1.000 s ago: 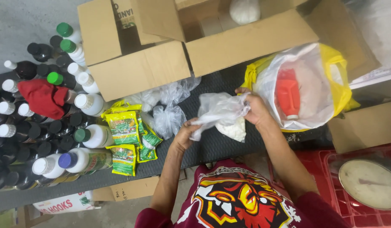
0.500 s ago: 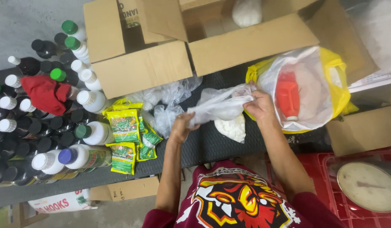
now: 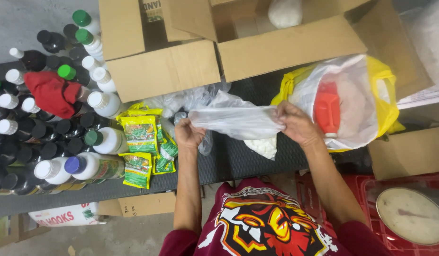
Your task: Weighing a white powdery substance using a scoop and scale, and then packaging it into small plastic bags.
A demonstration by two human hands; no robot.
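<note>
A clear plastic bag point(image 3: 236, 121) is stretched sideways above the dark grey table point(image 3: 238, 159). My left hand point(image 3: 188, 133) pinches its left end and my right hand point(image 3: 296, 124) grips its right end. Under the bag lies a small bag of white powder point(image 3: 262, 146). Right of my right hand stands a large open bag, white inside and yellow outside point(image 3: 366, 102), with white powder and a red scoop point(image 3: 327, 110) in it. Several yellow and green packets point(image 3: 140, 137) lie left of my left hand.
Many bottles with white, green, black and blue caps point(image 3: 53, 123) crowd the left side, with a red cloth point(image 3: 51, 92) over some. Open cardboard boxes point(image 3: 219, 52) stand behind. Loose clear bags point(image 3: 181, 100) lie near the boxes. A round scale dial point(image 3: 411, 215) sits on a red crate, lower right.
The crumpled clear bag has been pulled out flat between my two hands. My left hand has moved left and my right hand right. The powder bag now lies beneath it.
</note>
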